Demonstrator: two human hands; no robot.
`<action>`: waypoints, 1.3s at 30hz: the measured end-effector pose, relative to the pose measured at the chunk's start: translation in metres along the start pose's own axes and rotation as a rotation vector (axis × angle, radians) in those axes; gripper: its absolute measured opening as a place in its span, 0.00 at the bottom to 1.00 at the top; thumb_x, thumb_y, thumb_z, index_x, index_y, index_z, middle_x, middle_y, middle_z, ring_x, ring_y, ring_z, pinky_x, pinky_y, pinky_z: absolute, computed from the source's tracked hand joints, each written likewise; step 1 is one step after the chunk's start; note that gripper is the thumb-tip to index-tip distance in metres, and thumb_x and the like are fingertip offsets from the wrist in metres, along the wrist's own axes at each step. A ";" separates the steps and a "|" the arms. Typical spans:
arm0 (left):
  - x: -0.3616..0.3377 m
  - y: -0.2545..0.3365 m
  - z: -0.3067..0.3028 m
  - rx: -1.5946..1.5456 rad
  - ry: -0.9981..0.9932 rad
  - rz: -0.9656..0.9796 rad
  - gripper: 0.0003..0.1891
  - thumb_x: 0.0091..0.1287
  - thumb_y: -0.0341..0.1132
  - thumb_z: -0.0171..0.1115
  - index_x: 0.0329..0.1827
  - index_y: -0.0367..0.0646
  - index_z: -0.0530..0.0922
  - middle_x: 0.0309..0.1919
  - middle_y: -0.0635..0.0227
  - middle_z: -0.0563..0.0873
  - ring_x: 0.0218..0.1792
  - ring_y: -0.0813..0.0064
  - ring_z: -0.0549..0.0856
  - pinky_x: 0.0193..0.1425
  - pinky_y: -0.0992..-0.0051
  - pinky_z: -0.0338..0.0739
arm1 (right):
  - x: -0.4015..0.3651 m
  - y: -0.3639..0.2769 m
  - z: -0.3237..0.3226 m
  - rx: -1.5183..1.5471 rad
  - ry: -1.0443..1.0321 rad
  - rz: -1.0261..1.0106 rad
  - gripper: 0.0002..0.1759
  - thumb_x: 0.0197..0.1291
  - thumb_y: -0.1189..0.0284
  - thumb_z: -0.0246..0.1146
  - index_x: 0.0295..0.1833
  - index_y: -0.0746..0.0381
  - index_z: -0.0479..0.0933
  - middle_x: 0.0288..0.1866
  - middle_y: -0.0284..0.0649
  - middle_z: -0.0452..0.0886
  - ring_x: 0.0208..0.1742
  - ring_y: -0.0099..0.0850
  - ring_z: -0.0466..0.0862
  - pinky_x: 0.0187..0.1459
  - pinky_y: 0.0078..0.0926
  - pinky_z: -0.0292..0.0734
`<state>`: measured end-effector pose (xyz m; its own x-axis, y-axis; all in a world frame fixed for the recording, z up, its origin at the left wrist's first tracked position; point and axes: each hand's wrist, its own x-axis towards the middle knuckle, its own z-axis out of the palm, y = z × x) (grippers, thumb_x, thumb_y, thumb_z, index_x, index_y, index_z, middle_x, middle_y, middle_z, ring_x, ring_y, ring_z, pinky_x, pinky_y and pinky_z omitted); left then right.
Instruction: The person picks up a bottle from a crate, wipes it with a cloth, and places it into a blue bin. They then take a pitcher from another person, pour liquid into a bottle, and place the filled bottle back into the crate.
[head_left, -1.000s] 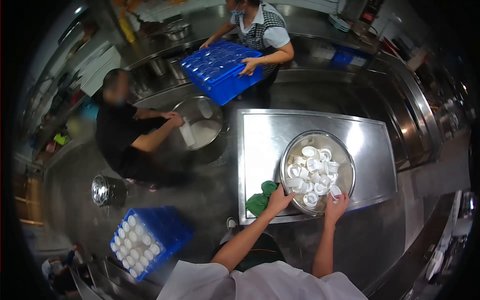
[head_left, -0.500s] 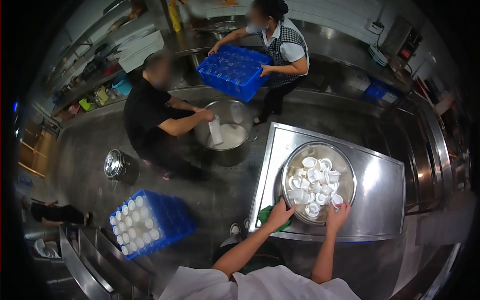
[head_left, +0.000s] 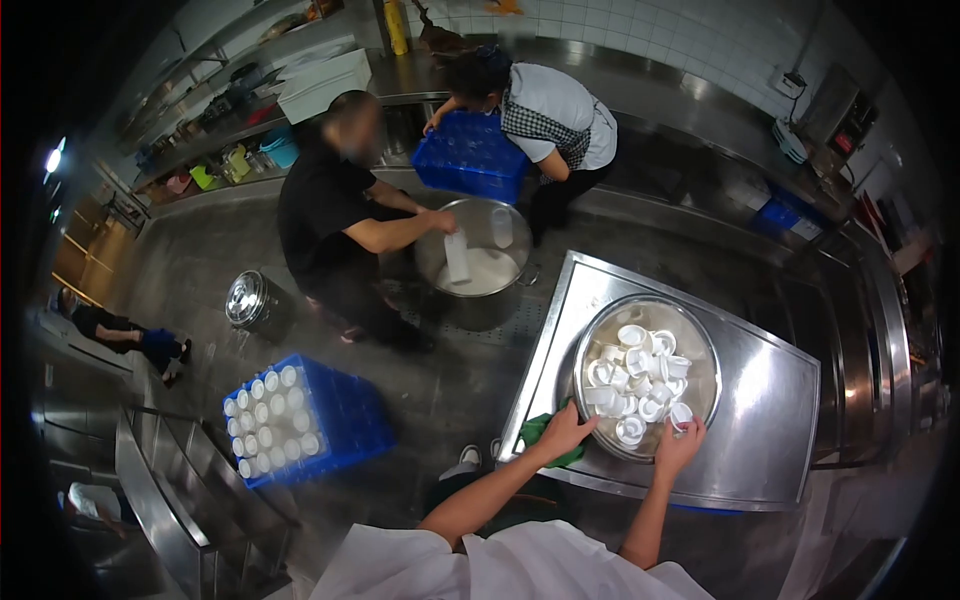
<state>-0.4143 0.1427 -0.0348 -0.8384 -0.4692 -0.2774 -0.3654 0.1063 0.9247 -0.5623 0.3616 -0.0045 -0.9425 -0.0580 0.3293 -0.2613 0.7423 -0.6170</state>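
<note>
Item, right hand (head_left: 680,450): narrow grip, thumb and fingers pinching one white cap (head_left: 681,416) inside the near right rim of the basin. Item, left hand (head_left: 568,435): at the basin's near left rim, no cap seen in it; how firmly it is closed I cannot tell.

Steel basin (head_left: 650,298): one, on the steel bench (head_left: 760,400), holding loose white caps (head_left: 650,385), roughly eighteen, overlapping, so my count is approximate. Green cloth (head_left: 566,455): one, bench's left edge, beside my left hand.

Near blue crate (head_left: 345,420): one, left of the bench, with about twenty white-topped containers (head_left: 280,433), four rows of five. These look finished, by my judgement; the caps in the basin remain loose.

Far blue crate (head_left: 465,180): one, clear vessels inside, too blurred to count. Large steel pot (head_left: 430,258): one, part-full of white contents. Lidded steel pot (head_left: 246,300): one, far left.

Co-workers: one in black (head_left: 320,220), holding a pale container (head_left: 457,260) in the large pot; one in a checked vest (head_left: 560,115), bent over the far crate; two more at far left.
</note>
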 end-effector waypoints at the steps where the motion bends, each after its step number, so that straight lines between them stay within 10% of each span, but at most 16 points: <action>1: -0.001 0.004 -0.002 -0.006 -0.025 -0.013 0.33 0.75 0.51 0.67 0.71 0.33 0.71 0.60 0.41 0.86 0.60 0.43 0.87 0.65 0.55 0.79 | 0.000 0.000 -0.001 0.001 -0.006 0.011 0.18 0.59 0.71 0.78 0.39 0.65 0.73 0.69 0.53 0.78 0.67 0.56 0.80 0.68 0.47 0.74; 20: -0.004 -0.022 0.030 -0.087 0.111 -0.017 0.32 0.74 0.52 0.66 0.65 0.30 0.73 0.50 0.35 0.88 0.55 0.34 0.87 0.61 0.48 0.79 | 0.011 0.020 0.011 -0.106 -0.022 -0.127 0.17 0.70 0.66 0.71 0.41 0.67 0.73 0.73 0.61 0.78 0.71 0.60 0.78 0.72 0.49 0.71; 29: 0.003 -0.043 0.030 -0.123 0.049 -0.016 0.30 0.80 0.46 0.65 0.74 0.33 0.71 0.52 0.56 0.90 0.44 0.71 0.90 0.42 0.71 0.87 | 0.011 0.011 0.011 -0.078 -0.068 -0.144 0.17 0.72 0.66 0.69 0.40 0.67 0.71 0.72 0.60 0.79 0.65 0.62 0.79 0.65 0.55 0.72; 39: 0.007 -0.011 -0.015 -0.071 -0.134 -0.198 0.29 0.76 0.54 0.68 0.65 0.36 0.82 0.47 0.56 0.92 0.43 0.67 0.91 0.48 0.66 0.85 | -0.003 -0.018 0.007 -0.216 -0.086 0.009 0.16 0.74 0.66 0.65 0.53 0.70 0.75 0.49 0.56 0.81 0.52 0.58 0.80 0.54 0.52 0.74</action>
<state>-0.4098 0.1249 -0.0432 -0.8013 -0.3538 -0.4824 -0.5023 -0.0401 0.8638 -0.5558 0.3441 0.0005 -0.9614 -0.1002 0.2563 -0.2102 0.8684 -0.4491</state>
